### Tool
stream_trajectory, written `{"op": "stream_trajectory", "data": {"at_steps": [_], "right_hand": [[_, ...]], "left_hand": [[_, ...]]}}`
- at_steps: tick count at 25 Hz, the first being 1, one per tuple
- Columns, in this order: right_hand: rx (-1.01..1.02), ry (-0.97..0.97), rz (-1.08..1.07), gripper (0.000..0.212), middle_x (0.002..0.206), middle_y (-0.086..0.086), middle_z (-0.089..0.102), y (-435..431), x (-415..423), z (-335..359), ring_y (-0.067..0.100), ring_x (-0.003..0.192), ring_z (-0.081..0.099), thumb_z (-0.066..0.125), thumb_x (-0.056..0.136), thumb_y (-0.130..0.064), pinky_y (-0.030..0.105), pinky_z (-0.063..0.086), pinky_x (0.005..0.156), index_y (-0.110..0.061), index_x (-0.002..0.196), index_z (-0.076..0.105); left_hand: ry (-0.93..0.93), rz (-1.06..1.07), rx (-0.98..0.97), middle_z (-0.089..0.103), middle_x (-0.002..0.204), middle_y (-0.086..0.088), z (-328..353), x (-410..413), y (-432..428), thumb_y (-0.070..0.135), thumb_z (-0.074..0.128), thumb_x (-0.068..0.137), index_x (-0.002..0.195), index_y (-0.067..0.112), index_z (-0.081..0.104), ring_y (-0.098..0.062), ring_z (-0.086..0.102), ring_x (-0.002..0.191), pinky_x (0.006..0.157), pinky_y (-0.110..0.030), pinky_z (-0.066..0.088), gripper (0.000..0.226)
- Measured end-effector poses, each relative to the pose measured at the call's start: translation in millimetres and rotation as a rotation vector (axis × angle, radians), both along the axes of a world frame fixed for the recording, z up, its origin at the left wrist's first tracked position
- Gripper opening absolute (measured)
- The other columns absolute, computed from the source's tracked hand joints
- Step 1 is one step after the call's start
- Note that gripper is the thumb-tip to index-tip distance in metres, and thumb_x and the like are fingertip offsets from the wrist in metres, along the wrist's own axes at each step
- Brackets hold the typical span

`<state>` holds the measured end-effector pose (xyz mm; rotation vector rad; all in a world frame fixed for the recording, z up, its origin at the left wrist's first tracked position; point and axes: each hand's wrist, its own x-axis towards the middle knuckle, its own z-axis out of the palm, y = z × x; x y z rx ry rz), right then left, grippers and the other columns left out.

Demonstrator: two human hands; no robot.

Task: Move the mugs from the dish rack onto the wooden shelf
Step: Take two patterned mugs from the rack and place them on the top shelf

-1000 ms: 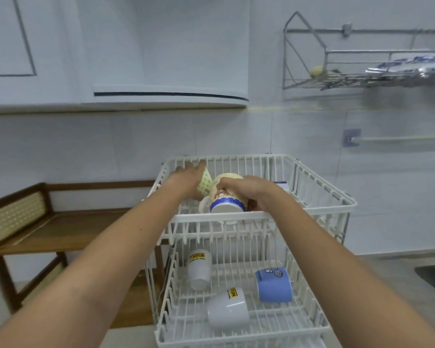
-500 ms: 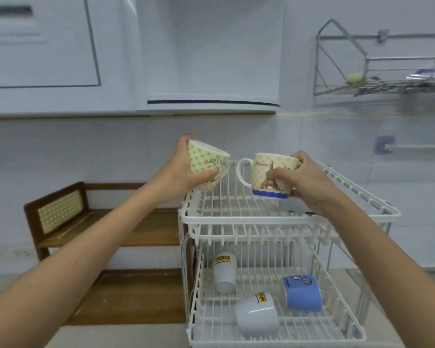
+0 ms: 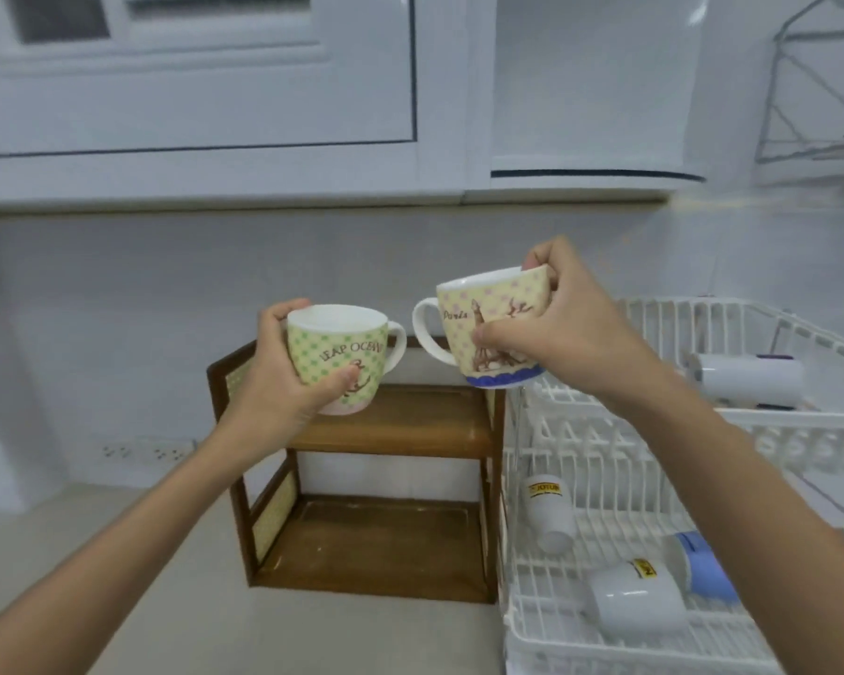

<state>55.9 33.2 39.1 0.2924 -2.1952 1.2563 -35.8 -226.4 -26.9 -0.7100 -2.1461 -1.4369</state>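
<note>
Centre of the frame: left hand [image 3: 274,382] wrapped around a green polka-dot ceramic mug [image 3: 339,360] lettered "LEAP OCEAN", upright, handle to the right, held in the air above the top board of the brown two-tier wooden shelf [image 3: 391,426]. Just right of it: right hand [image 3: 551,328] gripping a yellow polka-dot ceramic mug [image 3: 493,324] with a blue base band, tilted, handle to the left, thumb on the wall and fingers over the rim. Mugs near each other, apart. Right side: white wire dish rack [image 3: 654,479], a white cylindrical mug [image 3: 746,380] lying on the upper tier. Lower right: two white mugs [image 3: 549,513] [image 3: 637,599] with yellow labels and a blue mug [image 3: 702,567] on the bottom tier.
</note>
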Motion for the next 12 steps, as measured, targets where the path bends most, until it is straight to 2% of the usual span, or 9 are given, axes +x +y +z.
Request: {"op": "stream_trajectory", "data": {"at_steps": [3,5,8,12], "right_hand": [[0.061,-0.032,-0.113,0.063,0.091,-0.006,0.057,-48,-35,-14,0.008,0.076,0.063,0.079,0.047,-0.044,0.03,0.057,0.054,-0.034,0.094,0.038],[0.059,-0.077,-0.186,0.069,0.094,-0.004,0.057,-69,-65,-28,0.013,0.082,0.061,0.081,0.051,-0.042,0.034,0.056,0.061,-0.028,0.103,0.037],[0.071,-0.161,-0.251,0.071,0.099,0.002,0.059,-92,-110,-54,0.015,0.082,0.06,0.083,0.053,-0.042,0.026,0.047,0.055,-0.025,0.105,0.037],[0.075,-0.226,-0.338,0.071,0.107,0.009,0.06,-108,-159,-93,0.021,0.088,0.058,0.084,0.054,-0.041,0.024,0.044,0.062,-0.022,0.107,0.041]], "left_hand": [[0.004,0.214,-0.09,0.051,0.113,0.007,-16,-38,-35,0.043,0.082,0.063,0.122,0.038,0.027,-0.013,0.056,0.098,0.064,-0.023,0.052,0.081],[-0.036,0.294,-0.11,0.05,0.109,0.007,-28,-61,-49,0.043,0.083,0.062,0.123,0.034,0.026,-0.016,0.055,0.098,0.066,-0.028,0.052,0.084],[-0.117,0.343,-0.113,0.054,0.116,-0.002,-47,-91,-63,0.04,0.083,0.064,0.126,0.028,0.024,-0.025,0.058,0.104,0.073,-0.038,0.056,0.086],[-0.216,0.326,-0.16,0.052,0.125,-0.01,-66,-124,-70,0.04,0.083,0.063,0.129,0.023,0.022,-0.031,0.056,0.111,0.084,-0.05,0.055,0.091]]}}
